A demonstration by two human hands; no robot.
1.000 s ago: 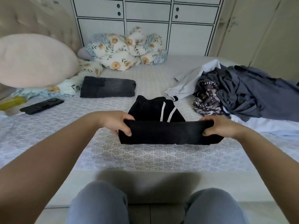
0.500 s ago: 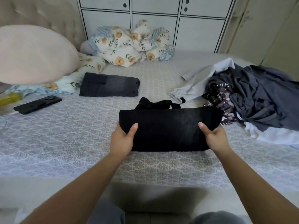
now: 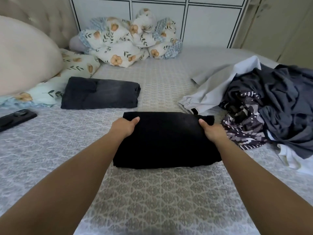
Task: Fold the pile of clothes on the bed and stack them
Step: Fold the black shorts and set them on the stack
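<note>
A folded black garment (image 3: 166,139) lies on the patterned grey bedspread (image 3: 152,192) in front of me. My left hand (image 3: 125,127) grips its far left corner, thumb on top and fingers hidden beneath. My right hand (image 3: 212,131) grips the far right corner the same way. A folded dark grey pair of jeans (image 3: 100,93) lies farther back on the left. The unfolded pile (image 3: 271,106) of dark grey, patterned and white clothes sits at the right, with a pale grey garment (image 3: 218,85) spread beside it.
A large beige pillow (image 3: 25,55) and a floral pillow (image 3: 74,67) lie at the left. A crumpled floral duvet (image 3: 128,39) sits at the back against white cupboards (image 3: 169,19). A black phone (image 3: 15,118) rests at the left edge.
The near half of the black garment has been folded away from me over the far half, hiding the white stripes. Both hands travelled forward with the fold, and my view has moved closer.
</note>
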